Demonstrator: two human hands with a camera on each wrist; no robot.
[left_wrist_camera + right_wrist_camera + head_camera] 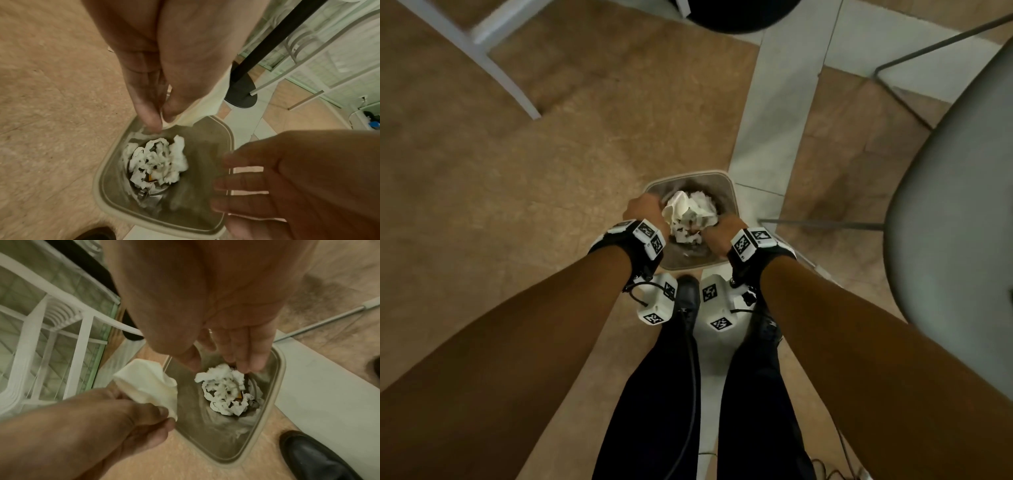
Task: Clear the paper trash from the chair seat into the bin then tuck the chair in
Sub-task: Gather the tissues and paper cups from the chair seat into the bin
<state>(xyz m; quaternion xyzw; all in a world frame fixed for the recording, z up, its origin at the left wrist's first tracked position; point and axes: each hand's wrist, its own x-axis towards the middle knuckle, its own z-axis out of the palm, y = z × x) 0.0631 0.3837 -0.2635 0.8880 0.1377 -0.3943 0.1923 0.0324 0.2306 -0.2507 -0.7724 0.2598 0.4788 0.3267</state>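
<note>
Left hand grip pinches a cream crumpled paper over the bin; right hand grip slack, empty.

in the head view the left hand and right hand cover the near sides of the bin, and their fingers are out of sight there. the chair is cut off by the right edge (only part of its seat shows). the right fingers are smeared by blur in the left wrist view.

I count 2 hands: my left hand & right hand. 1 bin, 1 cream paper pinched in my left, 1 shredded white wad in the bin. 2 black shoes, e.g. one shoe, & 1 grey chair seat
</note>
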